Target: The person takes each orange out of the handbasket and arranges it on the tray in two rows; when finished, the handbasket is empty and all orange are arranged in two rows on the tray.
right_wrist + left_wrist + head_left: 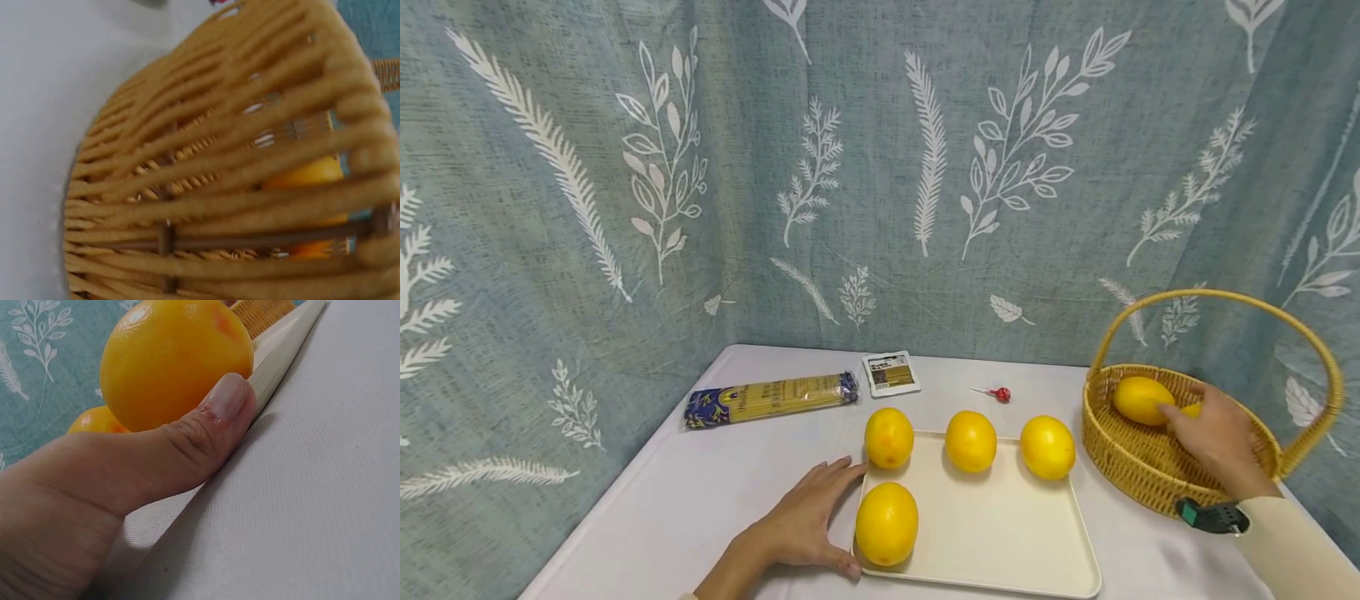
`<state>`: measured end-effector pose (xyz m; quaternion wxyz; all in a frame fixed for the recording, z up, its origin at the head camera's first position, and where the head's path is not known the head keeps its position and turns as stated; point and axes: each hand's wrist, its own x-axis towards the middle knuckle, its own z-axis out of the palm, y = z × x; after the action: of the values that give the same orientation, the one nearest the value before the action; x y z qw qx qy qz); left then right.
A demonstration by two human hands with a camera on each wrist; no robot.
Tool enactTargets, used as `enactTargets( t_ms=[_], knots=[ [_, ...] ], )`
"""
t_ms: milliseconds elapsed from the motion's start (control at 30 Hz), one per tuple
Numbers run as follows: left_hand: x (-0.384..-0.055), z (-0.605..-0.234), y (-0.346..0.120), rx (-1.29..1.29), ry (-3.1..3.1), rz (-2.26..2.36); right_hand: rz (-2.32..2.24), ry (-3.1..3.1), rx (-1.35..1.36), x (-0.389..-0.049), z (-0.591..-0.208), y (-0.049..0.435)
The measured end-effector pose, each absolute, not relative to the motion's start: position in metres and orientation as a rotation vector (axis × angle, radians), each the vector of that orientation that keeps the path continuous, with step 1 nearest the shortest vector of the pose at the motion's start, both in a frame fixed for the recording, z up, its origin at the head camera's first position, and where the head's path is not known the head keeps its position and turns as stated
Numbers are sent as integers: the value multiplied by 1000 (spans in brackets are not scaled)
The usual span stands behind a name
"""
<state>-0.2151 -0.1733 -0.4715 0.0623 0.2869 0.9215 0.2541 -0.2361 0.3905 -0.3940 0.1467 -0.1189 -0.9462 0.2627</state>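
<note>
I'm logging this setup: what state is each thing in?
Tray: flat, bearing four fruits
Basket: upright, handle raised, fruit inside
Left hand: fingers spread, at the tray's edge
Right hand: in the basket, blurred, grip unclear
Noodle pack: lying flat
Small pack: lying flat
Lollipop: lying down
Curtain: hanging

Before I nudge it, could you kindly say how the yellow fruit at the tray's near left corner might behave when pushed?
The yellow fruit would probably roll readily, being rounded. Its skin looks smooth and shiny, so it may feel slightly slippery. The low rim of the tray might check it only weakly.
</note>
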Motion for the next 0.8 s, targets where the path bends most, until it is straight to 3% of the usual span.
enactTargets(
  t_ms=[800],
  knots=[
    [-222, -472, -173, 1019, 2848, 678, 820, -2918, -461, -241, -393, 417]
  ],
)
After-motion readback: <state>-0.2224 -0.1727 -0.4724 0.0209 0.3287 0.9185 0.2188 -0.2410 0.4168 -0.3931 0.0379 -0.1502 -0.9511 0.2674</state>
